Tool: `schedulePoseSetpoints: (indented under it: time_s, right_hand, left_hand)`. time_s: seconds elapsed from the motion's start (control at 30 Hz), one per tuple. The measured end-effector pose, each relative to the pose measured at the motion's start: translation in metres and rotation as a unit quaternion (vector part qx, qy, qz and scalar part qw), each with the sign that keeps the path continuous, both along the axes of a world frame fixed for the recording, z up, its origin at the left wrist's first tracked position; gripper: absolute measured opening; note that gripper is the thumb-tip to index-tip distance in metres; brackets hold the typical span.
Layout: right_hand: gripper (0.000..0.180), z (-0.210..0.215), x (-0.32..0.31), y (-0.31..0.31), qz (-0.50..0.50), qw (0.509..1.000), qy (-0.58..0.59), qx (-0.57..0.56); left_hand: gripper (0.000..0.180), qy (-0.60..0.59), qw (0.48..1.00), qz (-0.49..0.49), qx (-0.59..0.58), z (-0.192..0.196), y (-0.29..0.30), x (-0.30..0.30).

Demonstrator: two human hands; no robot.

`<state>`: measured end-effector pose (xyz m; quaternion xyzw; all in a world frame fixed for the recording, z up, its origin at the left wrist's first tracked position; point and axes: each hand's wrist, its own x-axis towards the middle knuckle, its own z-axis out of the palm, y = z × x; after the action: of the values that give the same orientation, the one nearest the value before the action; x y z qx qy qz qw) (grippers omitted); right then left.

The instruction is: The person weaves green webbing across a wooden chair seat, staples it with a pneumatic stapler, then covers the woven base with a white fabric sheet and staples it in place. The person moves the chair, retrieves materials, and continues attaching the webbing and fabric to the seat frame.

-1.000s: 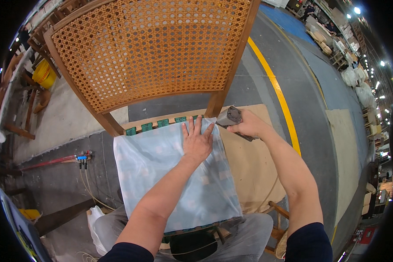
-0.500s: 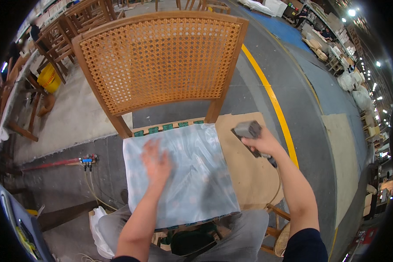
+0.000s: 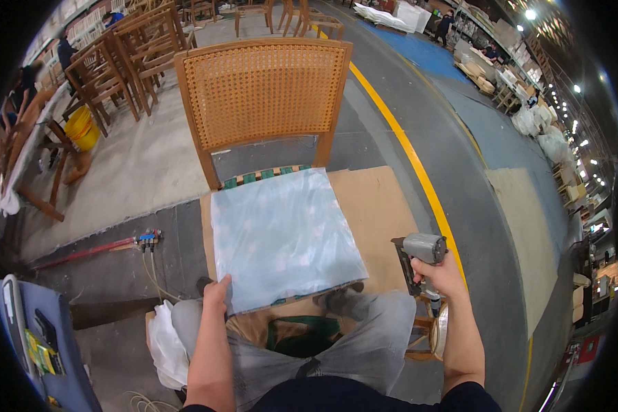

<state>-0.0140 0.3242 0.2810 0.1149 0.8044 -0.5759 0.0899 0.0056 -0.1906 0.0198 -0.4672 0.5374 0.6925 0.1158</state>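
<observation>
A wooden chair with a woven cane back point(image 3: 264, 96) stands before me. A shiny pale blue-white sheet point(image 3: 288, 233) covers most of its seat, and green webbing strips point(image 3: 266, 175) show along the rear edge. My left hand point(image 3: 216, 294) closes round the near left edge of the covered seat, thumb on top; its other fingers are mostly hidden. Held out to the right of the chair, in my right hand point(image 3: 443, 276), is a grey and black air staple gun point(image 3: 424, 248), apart from the seat.
Brown cardboard point(image 3: 381, 206) lies under the chair. A hose with a blue fitting point(image 3: 146, 238) runs along the floor at left. A yellow bucket point(image 3: 82, 129) and wooden chair frames point(image 3: 134, 58) stand far left. A blue padded surface point(image 3: 55, 329) is at lower left.
My left hand has gone from flat above the sheet to the near left seat edge. The staple gun has come nearer and lower at right. The chair looks smaller and turned in view.
</observation>
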Motion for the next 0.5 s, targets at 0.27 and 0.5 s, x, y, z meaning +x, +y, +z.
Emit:
schedulePoseSetpoints:
  time_s: [0.27, 0.5]
  right_hand:
    - [0.027, -0.036, 0.07, 0.018, -0.058, 0.997, 0.016, -0.049]
    - [0.024, -0.044, 0.088, 0.024, -0.11, 0.992, 0.039, -0.055]
  left_hand:
    - [0.061, 0.063, 0.98, -0.037, 0.183, 0.0, 0.051, -0.006]
    - [0.052, -0.105, 0.969, -0.167, 0.149, 0.005, 0.122, 0.015]
